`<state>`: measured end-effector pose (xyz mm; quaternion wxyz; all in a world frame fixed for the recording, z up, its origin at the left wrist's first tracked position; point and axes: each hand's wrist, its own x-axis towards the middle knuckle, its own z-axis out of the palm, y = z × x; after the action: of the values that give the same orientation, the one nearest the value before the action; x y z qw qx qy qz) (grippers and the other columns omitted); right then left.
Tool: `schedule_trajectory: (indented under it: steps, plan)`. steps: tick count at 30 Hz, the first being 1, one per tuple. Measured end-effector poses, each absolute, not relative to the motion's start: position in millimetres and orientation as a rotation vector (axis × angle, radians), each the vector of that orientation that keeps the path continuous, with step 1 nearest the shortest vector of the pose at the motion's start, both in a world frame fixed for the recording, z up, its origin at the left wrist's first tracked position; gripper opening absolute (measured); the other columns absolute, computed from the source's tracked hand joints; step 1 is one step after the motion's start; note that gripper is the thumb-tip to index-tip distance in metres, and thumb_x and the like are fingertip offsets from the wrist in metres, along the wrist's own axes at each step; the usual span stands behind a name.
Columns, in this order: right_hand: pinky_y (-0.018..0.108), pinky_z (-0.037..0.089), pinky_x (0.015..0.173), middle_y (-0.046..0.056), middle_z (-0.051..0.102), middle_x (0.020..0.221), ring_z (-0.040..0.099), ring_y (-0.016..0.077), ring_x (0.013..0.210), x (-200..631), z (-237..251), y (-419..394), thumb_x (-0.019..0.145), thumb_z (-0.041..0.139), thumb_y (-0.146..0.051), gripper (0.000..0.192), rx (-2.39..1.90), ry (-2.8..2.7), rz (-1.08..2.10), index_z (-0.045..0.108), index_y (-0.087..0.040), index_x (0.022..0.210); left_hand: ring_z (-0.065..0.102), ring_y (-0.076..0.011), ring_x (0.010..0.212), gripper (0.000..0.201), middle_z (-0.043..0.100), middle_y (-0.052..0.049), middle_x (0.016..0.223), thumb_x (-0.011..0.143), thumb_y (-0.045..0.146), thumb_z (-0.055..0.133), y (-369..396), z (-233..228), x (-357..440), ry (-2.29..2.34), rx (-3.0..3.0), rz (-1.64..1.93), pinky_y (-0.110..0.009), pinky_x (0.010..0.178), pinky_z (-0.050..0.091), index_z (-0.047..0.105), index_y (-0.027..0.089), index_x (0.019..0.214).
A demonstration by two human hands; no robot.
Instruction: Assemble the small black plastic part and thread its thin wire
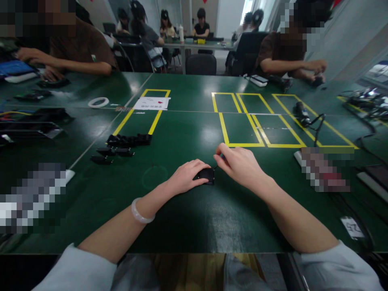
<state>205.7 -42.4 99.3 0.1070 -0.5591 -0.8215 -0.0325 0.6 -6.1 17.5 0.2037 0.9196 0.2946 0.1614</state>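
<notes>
A small black box-shaped part (206,176) rests on the green table, with small shiny points along its edge. My left hand (189,174) is closed around it from the left, thumb on the near side and fingers on the far side. Just to its right, my right hand (239,163) is closed in a pinch. A thin dark piece (215,167) runs from those fingertips toward the part's corner; what it is I cannot make out. Several similar black parts (117,151) lie grouped on the table to the left of my hands.
Yellow tape outlines (245,144) mark the green table (188,125). A white label sheet (153,103) and a white tape roll (98,102) lie at the back left. A black cylindrical device (301,113) with a cable lies right. Co-workers sit across the table.
</notes>
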Motion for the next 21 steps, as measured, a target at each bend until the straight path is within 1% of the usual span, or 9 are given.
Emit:
schedule_trajectory:
  steps: [2,5,12,15,18,21]
  plan:
    - [0.025,0.022,0.054,0.003,0.067,0.071,0.06,0.0148,0.064,205.6,99.6,-41.9,0.096,0.03,-0.041,0.031,-1.675,-2.43,-0.111,0.053,-0.02,0.095,0.055,-0.0231,0.106,0.037,0.057,-0.007,0.114,0.09,0.04,0.054,-6.1,18.0,0.4,0.817,2.57,0.447,-0.037,0.094,0.044,0.05,0.023,0.123]
    - [0.026,0.021,0.053,0.004,0.068,0.072,0.06,0.0145,0.063,205.5,99.1,-41.2,0.096,0.028,-0.039,0.032,-1.715,-2.442,-0.135,0.054,-0.019,0.095,0.055,-0.0233,0.106,0.036,0.057,-0.007,0.114,0.09,0.04,0.054,-6.2,18.9,0.2,0.821,2.574,0.441,-0.037,0.093,0.045,0.051,0.023,0.122]
    - [0.025,0.024,0.055,0.001,0.068,0.075,0.06,0.013,0.063,205.4,96.3,-41.5,0.092,0.034,-0.027,0.023,-1.625,-2.401,-0.113,0.051,-0.019,0.106,0.055,-0.0226,0.106,0.036,0.057,-0.007,0.114,0.089,0.04,0.055,-6.6,18.8,1.2,0.831,2.566,0.445,-0.036,0.094,0.045,0.052,0.023,0.121]
    - [0.025,0.024,0.055,0.001,0.068,0.076,0.061,0.0132,0.065,205.5,96.9,-41.4,0.094,0.033,-0.032,0.024,-1.627,-2.407,-0.102,0.052,-0.019,0.102,0.055,-0.0226,0.106,0.035,0.057,-0.007,0.114,0.089,0.039,0.056,-6.7,18.2,1.3,0.834,2.563,0.444,-0.036,0.094,0.045,0.052,0.023,0.12]
    - [0.026,0.021,0.054,0.003,0.068,0.074,0.061,0.0143,0.065,204.5,98.5,-41.4,0.096,0.03,-0.04,0.032,-1.692,-2.442,-0.121,0.054,-0.019,0.096,0.055,-0.0226,0.105,0.036,0.057,-0.007,0.114,0.089,0.04,0.055,-6.5,17.3,1.0,0.842,2.568,0.437,-0.037,0.093,0.045,0.052,0.023,0.121]
    - [0.026,0.021,0.054,0.004,0.069,0.075,0.061,0.0145,0.066,202.5,100.2,-41.6,0.097,0.03,-0.039,0.032,-1.722,-2.462,-0.138,0.055,-0.019,0.097,0.055,-0.0229,0.105,0.036,0.056,-0.007,0.115,0.089,0.039,0.055,-6.4,17.3,0.8,0.852,2.572,0.437,-0.037,0.093,0.045,0.052,0.024,0.121]
